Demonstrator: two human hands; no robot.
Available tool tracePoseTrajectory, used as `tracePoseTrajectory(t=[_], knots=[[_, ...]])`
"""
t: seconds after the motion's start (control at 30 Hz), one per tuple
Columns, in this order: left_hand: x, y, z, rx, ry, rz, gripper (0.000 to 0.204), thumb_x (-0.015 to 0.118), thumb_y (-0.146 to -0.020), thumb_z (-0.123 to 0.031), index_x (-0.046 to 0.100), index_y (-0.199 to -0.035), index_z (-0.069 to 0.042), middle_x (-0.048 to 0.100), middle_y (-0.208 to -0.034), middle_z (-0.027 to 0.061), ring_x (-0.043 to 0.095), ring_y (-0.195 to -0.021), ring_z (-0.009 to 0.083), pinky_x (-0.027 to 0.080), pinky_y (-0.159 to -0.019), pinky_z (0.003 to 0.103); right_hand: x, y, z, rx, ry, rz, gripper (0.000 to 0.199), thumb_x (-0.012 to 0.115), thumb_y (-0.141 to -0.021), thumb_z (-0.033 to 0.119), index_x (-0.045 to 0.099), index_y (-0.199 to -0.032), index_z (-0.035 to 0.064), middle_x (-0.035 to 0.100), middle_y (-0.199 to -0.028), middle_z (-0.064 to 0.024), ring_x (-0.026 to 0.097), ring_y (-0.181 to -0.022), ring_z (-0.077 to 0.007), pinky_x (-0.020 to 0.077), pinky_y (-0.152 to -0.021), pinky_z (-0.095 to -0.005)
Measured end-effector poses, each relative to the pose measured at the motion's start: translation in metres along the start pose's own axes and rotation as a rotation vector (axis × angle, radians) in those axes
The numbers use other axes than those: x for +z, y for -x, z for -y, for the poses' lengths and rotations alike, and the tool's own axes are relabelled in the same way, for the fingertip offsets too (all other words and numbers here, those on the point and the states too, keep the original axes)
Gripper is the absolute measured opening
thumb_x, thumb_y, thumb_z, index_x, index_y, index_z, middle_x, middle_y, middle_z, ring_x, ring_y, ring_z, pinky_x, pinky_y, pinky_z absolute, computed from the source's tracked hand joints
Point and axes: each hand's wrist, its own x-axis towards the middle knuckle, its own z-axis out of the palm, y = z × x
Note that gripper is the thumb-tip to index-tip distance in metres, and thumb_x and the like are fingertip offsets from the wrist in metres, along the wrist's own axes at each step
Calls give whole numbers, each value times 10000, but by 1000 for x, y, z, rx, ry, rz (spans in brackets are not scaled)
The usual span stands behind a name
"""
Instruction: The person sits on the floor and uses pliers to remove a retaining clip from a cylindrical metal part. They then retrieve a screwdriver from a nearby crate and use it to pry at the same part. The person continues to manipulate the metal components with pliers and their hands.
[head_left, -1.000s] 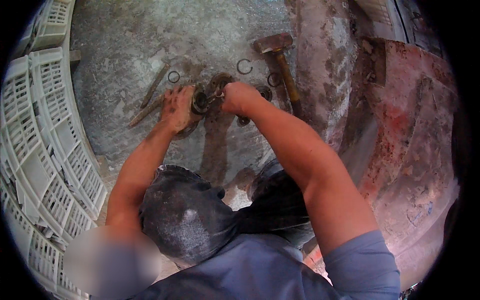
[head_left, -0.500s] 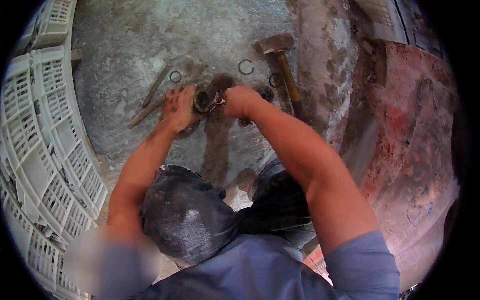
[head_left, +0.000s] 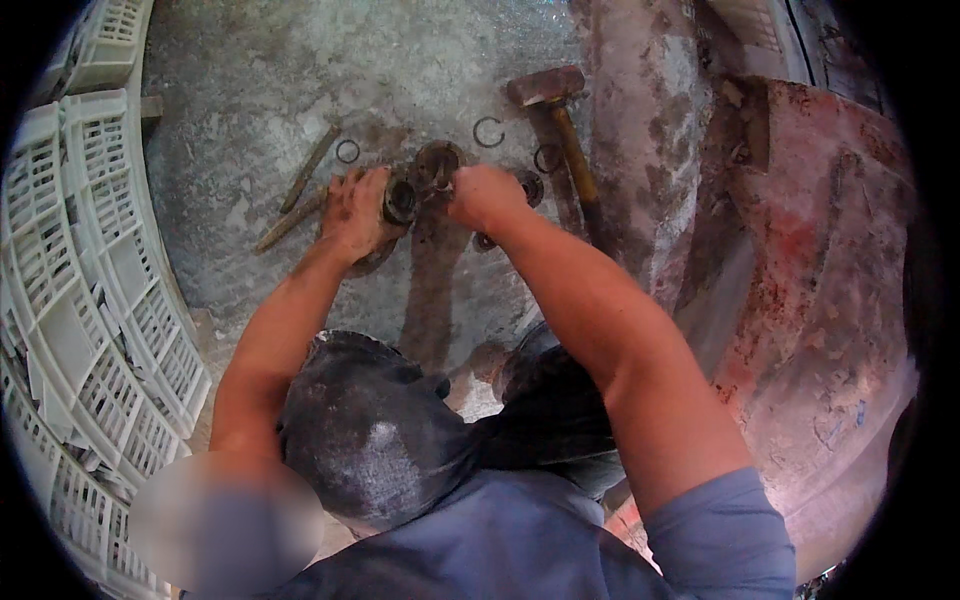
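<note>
My left hand (head_left: pixel 355 214) is wrapped round a dark, greasy metal cylinder (head_left: pixel 400 202) with its open bore facing up. Close to its right, my right hand (head_left: pixel 484 197) is closed in a fist on what look like pliers, mostly hidden by the fingers; a small metal tip shows near the thumb. Just beyond the two hands lies a round rusty metal part (head_left: pixel 440 160). Another ringed metal part (head_left: pixel 531 187) sits right of my right hand, partly covered by it. Under my left wrist, a further round piece is partly hidden.
A sledgehammer (head_left: pixel 570 140) lies at the right. Open snap ring (head_left: pixel 489 132), small ring (head_left: pixel 347 151) and dark ring (head_left: pixel 547 158) rest on the concrete floor (head_left: pixel 250 110). Two bars (head_left: pixel 312 170) are at the left. White plastic crates (head_left: pixel 110 260) line the left; a rusty red metal body (head_left: pixel 810 270) stands right.
My right hand has drawn the pliers away from the cylinder's bore; their jaws, seen there before, are now mostly out of sight. My left hand keeps its hold on the cylinder.
</note>
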Motion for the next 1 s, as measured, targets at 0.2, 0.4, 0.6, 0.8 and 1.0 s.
tracePoseTrajectory(t=[0.2,0.4,0.6,0.8,1.0], knots=[[9,2,9,65,-1,-88,926,817,-705,-400,368,-1450,-80,422,-1474,140,294,-1414,379,196,-1175,526,-1,-1,10,6,20,8,305,721,-782,268,720,-1013,69,713,-1046,-144,684,-997,-329,560,-841,-431],[-11,1,1,98,41,-35,868,811,-709,-398,426,-1408,-59,483,-1422,155,348,-1376,397,238,-1152,537,-4,-1,8,-2,47,21,277,719,-773,246,729,-993,76,716,-1050,-145,687,-1002,-319,565,-829,-426],[-4,4,2,115,-3,-105,872,827,-692,-419,430,-1387,-73,491,-1402,130,383,-1345,361,256,-1137,524,-7,-4,10,-11,98,32,276,717,-767,217,735,-1005,81,721,-1032,-138,693,-988,-319,569,-815,-427],[-8,1,2,94,27,-31,879,824,-697,-427,420,-1391,-70,479,-1419,132,363,-1365,372,248,-1142,515,-5,-5,8,-25,79,-4,230,698,-775,186,745,-968,70,723,-1009,-150,699,-968,-328,571,-808,-428],[4,-1,9,61,-27,-39,907,808,-706,-457,386,-1416,-82,454,-1450,126,327,-1398,375,227,-1154,517,-7,-5,9,-52,94,0,232,700,-773,202,745,-959,72,725,-996,-145,702,-946,-332,571,-795,-432]])
